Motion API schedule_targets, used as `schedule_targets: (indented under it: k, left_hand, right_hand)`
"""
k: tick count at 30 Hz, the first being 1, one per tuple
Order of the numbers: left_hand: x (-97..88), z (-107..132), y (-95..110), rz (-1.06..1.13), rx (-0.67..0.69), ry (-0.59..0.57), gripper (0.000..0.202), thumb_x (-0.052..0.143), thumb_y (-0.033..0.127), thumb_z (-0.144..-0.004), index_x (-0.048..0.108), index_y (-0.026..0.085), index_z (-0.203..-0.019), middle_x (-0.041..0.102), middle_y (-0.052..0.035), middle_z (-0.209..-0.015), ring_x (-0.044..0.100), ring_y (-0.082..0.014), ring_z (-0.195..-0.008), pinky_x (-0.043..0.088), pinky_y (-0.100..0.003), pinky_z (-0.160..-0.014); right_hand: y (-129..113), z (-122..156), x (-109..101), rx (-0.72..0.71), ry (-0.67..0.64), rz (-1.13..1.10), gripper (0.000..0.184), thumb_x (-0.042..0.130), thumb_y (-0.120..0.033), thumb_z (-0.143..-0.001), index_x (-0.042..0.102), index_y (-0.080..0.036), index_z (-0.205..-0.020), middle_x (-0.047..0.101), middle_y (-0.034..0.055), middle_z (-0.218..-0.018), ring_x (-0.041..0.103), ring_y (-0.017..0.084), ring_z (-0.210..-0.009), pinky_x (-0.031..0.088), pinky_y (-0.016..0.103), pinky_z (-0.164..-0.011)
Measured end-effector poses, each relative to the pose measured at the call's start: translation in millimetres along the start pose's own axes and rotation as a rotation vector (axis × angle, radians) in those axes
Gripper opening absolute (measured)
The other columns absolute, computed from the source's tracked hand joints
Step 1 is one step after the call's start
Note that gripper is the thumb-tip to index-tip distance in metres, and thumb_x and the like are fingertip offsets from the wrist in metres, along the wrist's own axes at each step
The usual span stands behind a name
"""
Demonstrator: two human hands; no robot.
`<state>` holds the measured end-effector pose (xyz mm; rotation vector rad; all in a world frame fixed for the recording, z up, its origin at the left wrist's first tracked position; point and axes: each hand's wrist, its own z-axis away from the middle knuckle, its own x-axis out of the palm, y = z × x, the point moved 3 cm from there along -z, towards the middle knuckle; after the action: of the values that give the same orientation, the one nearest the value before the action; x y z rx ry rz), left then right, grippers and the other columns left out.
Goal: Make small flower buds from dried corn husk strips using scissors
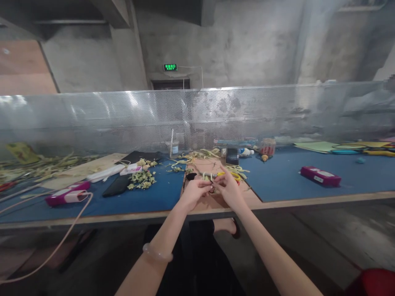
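Observation:
My left hand (195,195) and my right hand (230,190) meet over a brown board (200,204) at the table's front edge. Both are closed, thumbs and fingertips pinched together around a small piece with a pale green strip (207,176) that bends up in a loop. Fingers hide most of this piece. My right index finger points upward, away from the pinch. Just beyond the right hand lies a tool with yellow handles (233,176), partly covered. A small black object (191,176) rests beside the left fingers.
Left of the board are a heap of small pale green folded pieces (142,179), a black pouch (116,186) and a magenta box (68,193) with a cable. A cup with a straw (173,149), a jar (267,146) and another magenta box (320,176) stand around. Perforated metal screens the back.

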<state>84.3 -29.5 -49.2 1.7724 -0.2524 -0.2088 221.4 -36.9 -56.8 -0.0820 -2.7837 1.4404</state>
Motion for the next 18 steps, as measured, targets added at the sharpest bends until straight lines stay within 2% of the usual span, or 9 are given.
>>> schedule_targets:
  k: [5, 8, 10, 11, 13, 14, 15, 17, 18]
  left_hand:
    - [7.5, 1.8, 4.1, -0.072, -0.005, -0.014, 0.019, 0.072, 0.014, -0.056, 0.068, 0.009, -0.074, 0.065, -0.0061, -0.060, 0.053, -0.0098, -0.047, 0.040, -0.020, -0.043]
    - [8.5, 1.1, 3.9, -0.087, -0.004, -0.006, 0.016, 0.071, 0.014, -0.056, 0.066, 0.010, -0.071, 0.064, -0.0052, -0.057, 0.055, -0.0105, -0.047, 0.040, -0.019, -0.042]
    - [8.2, 0.9, 3.1, -0.091, -0.006, -0.003, 0.013, 0.070, 0.014, -0.058, 0.066, 0.010, -0.069, 0.063, -0.0047, -0.057, 0.054, -0.0099, -0.046, 0.041, -0.019, -0.043]
    - [8.0, 1.0, 2.7, -0.094, -0.007, 0.002, 0.011, 0.068, 0.014, -0.059, 0.065, 0.010, -0.069, 0.063, -0.0044, -0.057, 0.054, -0.0093, -0.046, 0.041, -0.019, -0.043]
    - [7.6, 1.4, 2.3, -0.100, -0.006, 0.012, 0.008, 0.066, 0.013, -0.061, 0.065, 0.011, -0.069, 0.063, -0.0040, -0.058, 0.052, -0.0082, -0.044, 0.042, -0.019, -0.044]
    - [7.5, 1.6, 2.3, -0.104, -0.004, 0.016, 0.007, 0.065, 0.012, -0.061, 0.065, 0.011, -0.069, 0.063, -0.0039, -0.058, 0.052, -0.0080, -0.044, 0.042, -0.019, -0.044]
    - [7.6, 1.8, 2.4, -0.107, -0.003, 0.017, 0.007, 0.065, 0.012, -0.062, 0.065, 0.011, -0.068, 0.063, -0.0040, -0.058, 0.052, -0.0079, -0.044, 0.042, -0.019, -0.044]
    - [8.1, 1.8, 2.5, -0.111, -0.003, 0.007, 0.007, 0.065, 0.011, -0.062, 0.064, 0.011, -0.068, 0.063, -0.0042, -0.058, 0.052, -0.0080, -0.044, 0.042, -0.019, -0.043]
    - [8.3, 1.7, 2.5, -0.111, -0.005, 0.003, 0.007, 0.065, 0.011, -0.061, 0.064, 0.011, -0.068, 0.063, -0.0043, -0.058, 0.052, -0.0079, -0.044, 0.042, -0.019, -0.043]
  right_hand:
    - [-10.2, -3.5, 3.9, 0.029, 0.013, 0.036, 0.085, 0.060, -0.022, -0.069, 0.013, -0.023, -0.140, 0.059, -0.0002, -0.075, 0.058, 0.017, -0.071, 0.049, 0.033, -0.069]
    - [-36.3, 5.5, -2.8, -0.021, 0.113, 0.064, 0.073, 0.056, -0.033, -0.076, 0.022, -0.022, -0.139, 0.062, 0.0070, -0.094, 0.058, 0.021, -0.085, 0.047, 0.037, -0.079]
    - [-48.6, 32.9, -10.7, -0.047, 0.122, -0.026, 0.066, 0.053, -0.041, -0.078, 0.027, -0.026, -0.137, 0.056, 0.0089, -0.115, 0.054, 0.022, -0.102, 0.043, 0.037, -0.087]
    - [-47.4, 53.9, -12.7, 0.008, 0.032, -0.123, 0.063, 0.050, -0.045, -0.080, 0.027, -0.029, -0.137, 0.055, 0.0078, -0.117, 0.052, 0.022, -0.106, 0.043, 0.038, -0.088]
    - [-29.7, 108.2, -11.4, 0.210, -0.287, -0.242, 0.062, 0.047, -0.058, -0.077, 0.038, -0.029, -0.131, 0.063, 0.0093, -0.103, 0.058, 0.026, -0.098, 0.048, 0.040, -0.077]
    - [-14.2, 138.4, -9.4, 0.331, -0.470, -0.219, 0.065, 0.052, -0.060, -0.071, 0.045, -0.028, -0.127, 0.065, 0.0095, -0.097, 0.060, 0.028, -0.094, 0.049, 0.040, -0.073]
    - [4.1, 166.0, -9.3, 0.434, -0.570, -0.155, 0.064, 0.057, -0.060, -0.067, 0.050, -0.029, -0.123, 0.067, 0.0078, -0.093, 0.061, 0.029, -0.091, 0.050, 0.040, -0.071]
    - [41.9, 204.6, -10.0, 0.542, -0.644, -0.068, 0.056, 0.058, -0.056, -0.065, 0.054, -0.035, -0.116, 0.067, 0.0047, -0.093, 0.062, 0.029, -0.091, 0.050, 0.041, -0.070]
    - [59.8, 213.6, -11.4, 0.564, -0.626, -0.028, 0.052, 0.057, -0.054, -0.067, 0.055, -0.036, -0.115, 0.067, 0.0046, -0.096, 0.062, 0.029, -0.092, 0.050, 0.042, -0.072]
